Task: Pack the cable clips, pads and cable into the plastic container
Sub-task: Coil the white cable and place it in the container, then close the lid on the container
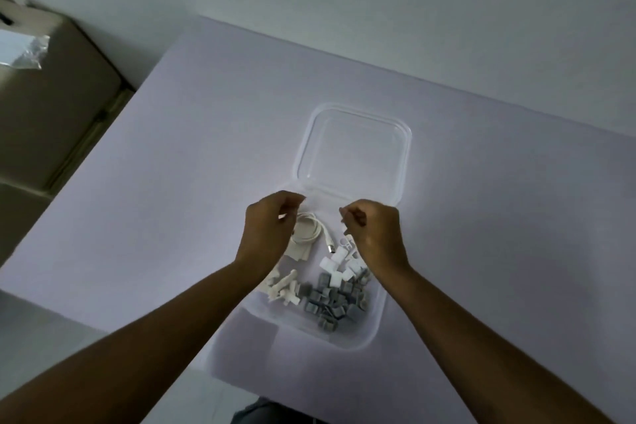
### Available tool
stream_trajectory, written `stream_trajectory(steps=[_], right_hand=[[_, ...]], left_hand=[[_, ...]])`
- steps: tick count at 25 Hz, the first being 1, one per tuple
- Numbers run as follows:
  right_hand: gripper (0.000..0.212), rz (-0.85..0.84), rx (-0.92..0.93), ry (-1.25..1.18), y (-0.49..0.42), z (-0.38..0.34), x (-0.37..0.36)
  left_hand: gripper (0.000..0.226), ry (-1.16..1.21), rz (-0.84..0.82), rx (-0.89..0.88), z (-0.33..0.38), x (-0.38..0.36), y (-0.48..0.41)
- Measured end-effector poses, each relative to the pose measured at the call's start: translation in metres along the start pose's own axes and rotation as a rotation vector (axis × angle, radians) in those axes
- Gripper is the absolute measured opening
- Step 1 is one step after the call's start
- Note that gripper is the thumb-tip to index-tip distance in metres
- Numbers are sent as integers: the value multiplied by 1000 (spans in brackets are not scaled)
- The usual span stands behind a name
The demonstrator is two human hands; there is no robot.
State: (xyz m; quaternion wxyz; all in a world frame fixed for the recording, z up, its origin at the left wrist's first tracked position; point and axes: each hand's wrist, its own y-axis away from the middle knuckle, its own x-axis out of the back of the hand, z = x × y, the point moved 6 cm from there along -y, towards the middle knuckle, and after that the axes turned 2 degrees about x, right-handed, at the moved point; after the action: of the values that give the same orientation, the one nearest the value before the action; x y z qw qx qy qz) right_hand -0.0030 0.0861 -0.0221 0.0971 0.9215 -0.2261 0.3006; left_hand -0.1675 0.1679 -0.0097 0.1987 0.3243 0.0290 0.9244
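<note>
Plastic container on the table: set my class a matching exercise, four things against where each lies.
1 grey clips
2 white cable
3 clear lid
4 cardboard box

A off the table, far left
B in the container, near side
C flat on the table beyond the container
D in the container, far left part

Pairs: 1-B; 2-D; 3-C; 4-A

Stock count: one clear plastic container point(375, 320) on the counter point(172, 182).
One hinged lid point(354, 148), open at the container's far side. Inside the container:
- One coiled white cable point(309, 227), far left.
- Flat pale pads point(299, 253) just beside the cable, at least two, partly hidden.
- Grey cable clips point(330, 299), a heap of some two dozen or more at near right, too crowded for an exact count.
- White cable clips point(335, 263), about six, just beyond the heap.
- Off-white ribbed pieces point(284, 286), about five, near left.

Well left of the container: one cardboard box point(58, 96) bearing one plastic bag point(20, 48).
</note>
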Motion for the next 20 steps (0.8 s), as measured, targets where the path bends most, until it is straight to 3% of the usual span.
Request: stream_trajectory(steps=[3,5,10,14,18,20], right_hand=[[15,194,-50,-123,-36,9,43],[7,246,-172,-100,-62,36,57],[21,124,-430,101,-91,108,54],[37,72,-644,-89,-93,125,50],[37,-93,-632,-149,-98,134,43],[35,-145,-595,-184,-98,127,45]], left_hand=[[26,65,136,-88,21,20,-38],[30,28,155,-20,20,15,-77],[39,-128,2,277,-18,-23,-137],[33,106,-59,449,-51,-35,-157],[20,160,-258,513,-58,-50,-165],[32,167,-310,504,-46,-50,-163]])
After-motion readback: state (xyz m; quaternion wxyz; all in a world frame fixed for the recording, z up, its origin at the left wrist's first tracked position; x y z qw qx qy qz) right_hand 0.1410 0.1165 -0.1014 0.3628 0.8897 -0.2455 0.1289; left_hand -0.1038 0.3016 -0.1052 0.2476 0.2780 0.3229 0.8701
